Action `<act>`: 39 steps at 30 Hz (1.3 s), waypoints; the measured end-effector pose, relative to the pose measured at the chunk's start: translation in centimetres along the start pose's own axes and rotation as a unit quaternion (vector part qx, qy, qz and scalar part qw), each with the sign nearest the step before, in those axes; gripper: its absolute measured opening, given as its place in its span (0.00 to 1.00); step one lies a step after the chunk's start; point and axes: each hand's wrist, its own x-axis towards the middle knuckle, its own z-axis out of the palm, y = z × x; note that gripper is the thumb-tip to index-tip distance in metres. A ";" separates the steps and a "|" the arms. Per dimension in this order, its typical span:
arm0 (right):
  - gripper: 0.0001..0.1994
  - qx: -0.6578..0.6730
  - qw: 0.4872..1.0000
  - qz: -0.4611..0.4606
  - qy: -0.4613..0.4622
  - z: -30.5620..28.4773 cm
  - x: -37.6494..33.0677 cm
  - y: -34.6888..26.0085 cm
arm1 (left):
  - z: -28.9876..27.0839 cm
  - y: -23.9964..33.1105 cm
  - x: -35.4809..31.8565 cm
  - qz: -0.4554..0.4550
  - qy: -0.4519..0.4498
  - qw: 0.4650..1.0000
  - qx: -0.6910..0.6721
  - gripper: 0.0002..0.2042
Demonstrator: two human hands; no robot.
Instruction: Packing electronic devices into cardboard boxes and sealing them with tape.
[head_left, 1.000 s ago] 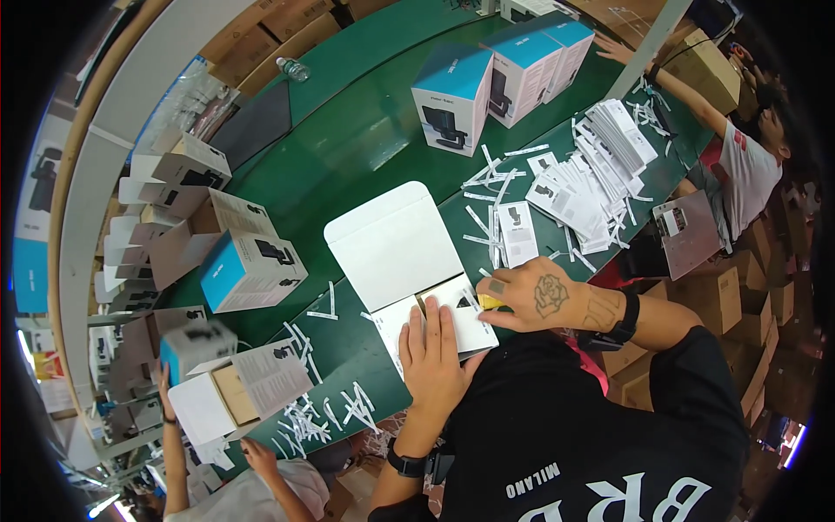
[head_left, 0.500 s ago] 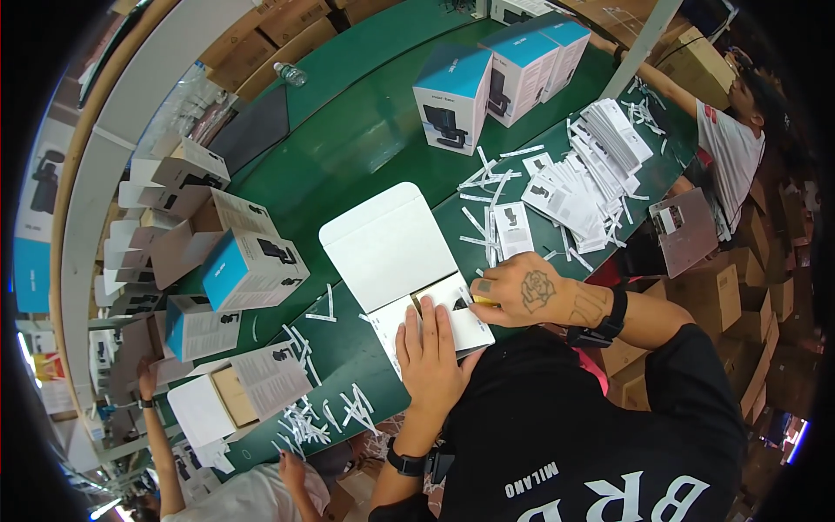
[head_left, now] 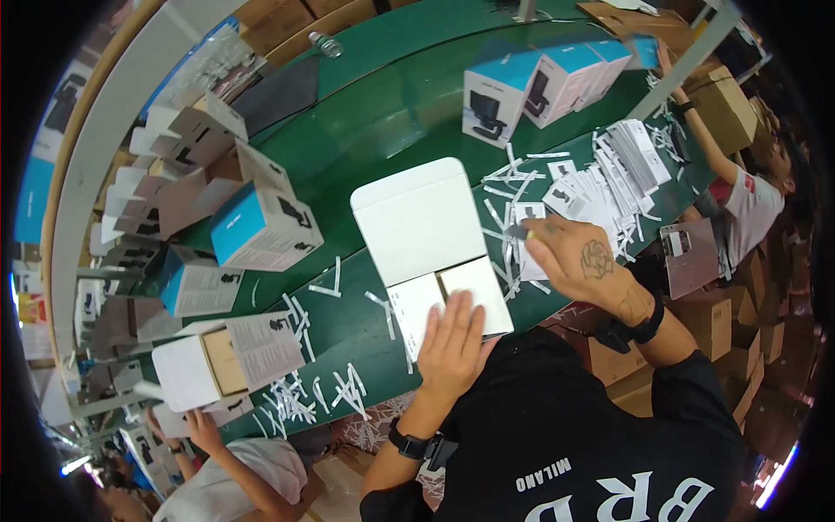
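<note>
Open white cardboard box (head_left: pixel 432 252), lying mid green table (head_left: pixel 383 113): left hand (head_left: pixel 452 335) is pressing flat, fingers spread, on its flaps. Right hand (head_left: pixel 578 257) is pinching a small printed leaflet (head_left: pixel 529 248). Risk: leaflet creasing under a hurried pinch.

White box (head_left: pixel 424 235), centre: matt card, smooth, with an inner flap of plain brown card. Table (head_left: pixel 383 104): green top, smooth with a slight sheen. Paper strips (head_left: pixel 300 396), at 7 o'clock: thin white paper, matt. Leaflets (head_left: pixel 622 161), at 2 o'clock: printed white paper. Blue-and-white boxes (head_left: pixel 544 87), at 1 o'clock: smooth printed card.
</note>
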 end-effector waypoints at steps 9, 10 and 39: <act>0.15 0.059 0.978 -0.124 -0.159 7.4 4.2 -8.5 | 1.7 -1.2 -2.2 0.056 0.095 0.994 -0.021 0.15; 0.15 0.066 0.977 -0.125 -0.160 8.0 4.5 -8.7 | 1.6 -1.3 -2.2 0.050 0.096 0.994 -0.020 0.15; 0.15 0.010 0.982 -0.175 -0.064 10.3 5.5 -12.1 | 0.9 -2.7 -2.3 0.048 0.140 0.987 -0.068 0.11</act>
